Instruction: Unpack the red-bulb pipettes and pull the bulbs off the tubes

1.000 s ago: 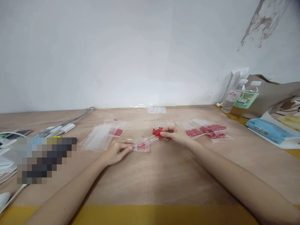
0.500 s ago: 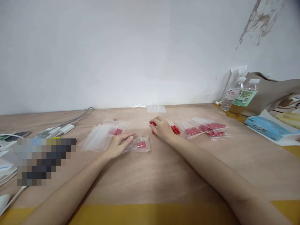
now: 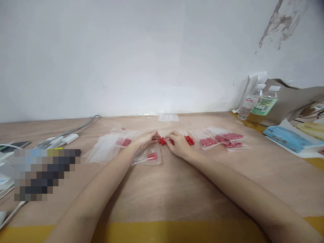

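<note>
Between my hands lie several red-tipped sticks (image 3: pixel 162 140), which look like swabs with thin white stems. My right hand (image 3: pixel 177 142) is closed over part of this row, thumb and fingers pinching at the red ends. My left hand (image 3: pixel 146 139) is at the row's left end, fingers loosely bent and apart, their tips beside the red ends; whether they touch is unclear. More red-tipped sticks (image 3: pixel 189 140) show right of my right hand. In front of my left hand, a clear zip bag (image 3: pixel 155 157) holds a few such sticks.
Filled zip bags (image 3: pixel 209 141) overlap on the right. Flat clear bags (image 3: pixel 101 150) lie left, another bag (image 3: pixel 168 117) by the wall. Two bottles (image 3: pixel 264 104) and a blue tissue pack (image 3: pixel 288 137) stand far right. Cables (image 3: pixel 81 127) and a blurred-out patch (image 3: pixel 45 175) are left.
My left hand has moved from beside the filled clear bag, up and right to the red-tipped sticks. My right hand has shifted slightly right, uncovering more red ends between the hands.
</note>
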{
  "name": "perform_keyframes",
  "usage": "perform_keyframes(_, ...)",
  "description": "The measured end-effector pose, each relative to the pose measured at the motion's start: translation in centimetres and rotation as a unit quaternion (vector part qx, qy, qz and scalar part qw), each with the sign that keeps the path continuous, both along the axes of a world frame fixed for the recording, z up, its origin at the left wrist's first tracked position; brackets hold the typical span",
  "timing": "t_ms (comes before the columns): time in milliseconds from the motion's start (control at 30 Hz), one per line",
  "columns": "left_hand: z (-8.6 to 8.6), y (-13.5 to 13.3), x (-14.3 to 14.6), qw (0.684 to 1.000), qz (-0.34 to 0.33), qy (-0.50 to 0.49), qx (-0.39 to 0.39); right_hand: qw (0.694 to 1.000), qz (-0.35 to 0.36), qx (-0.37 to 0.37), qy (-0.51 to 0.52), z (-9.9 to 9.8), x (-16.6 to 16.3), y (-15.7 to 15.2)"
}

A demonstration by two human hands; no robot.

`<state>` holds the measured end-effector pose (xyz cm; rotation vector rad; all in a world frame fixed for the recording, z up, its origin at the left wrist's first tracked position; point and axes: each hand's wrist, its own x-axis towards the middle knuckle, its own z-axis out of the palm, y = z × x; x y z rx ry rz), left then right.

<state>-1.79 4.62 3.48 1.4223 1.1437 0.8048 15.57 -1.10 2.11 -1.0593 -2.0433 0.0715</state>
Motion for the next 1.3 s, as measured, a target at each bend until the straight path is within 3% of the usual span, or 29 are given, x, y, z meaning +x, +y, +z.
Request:
perform_keyframes(267, -0.3, 0.5, -0.9, 0.996, 0.009, 0.066, 0.059, 0.999, 0.012, 0.009, 0.035, -0.7, 1.1, -2.9)
perform_keyframes(433, 0.6, -2.1, -3.1, 0.985, 0.013, 0.116, 0.129, 0.996, 0.074, -0.038, -0.004, -0.7, -0.1, -3.7)
perform_keyframes(467, 0.8, -3.1, -3.7, 0.978, 0.01, 0.132, 0.159, 0.996, 0.078, -0.043, -0.005, -0.7, -0.4, -3.8)
perform_keyframes(533, 1.0, -5.3, -4.8, 0.934, -0.025, 0.216, 0.283, 0.995, 0.08, -0.054, -0.003, -0.8, -0.9, -3.8)
perform_keyframes(633, 0.7, -8.4, -6.1, 0.885, -0.094, 0.3, 0.344, 0.994, 0.09, -0.067, 0.017, -1.0, -1.6, -3.7)
perform_keyframes(833, -0.8, -10.5, -6.5, 0.864, -0.15, 0.332, 0.346, 0.98, 0.187, -0.066, 0.024, -1.4, -2.5, -3.5)
perform_keyframes(1100, -0.6, -10.5, -6.8, 0.844, -0.191, 0.359, 0.349, 0.989, 0.092, -0.114, -0.018, -1.7, -3.0, -3.4)
perform_keyframes(1300, -0.4, -10.5, -7.2, 0.832, -0.196, 0.39, 0.343, 0.971, 0.144, -0.18, 0.064, -1.4, -2.7, -3.9)
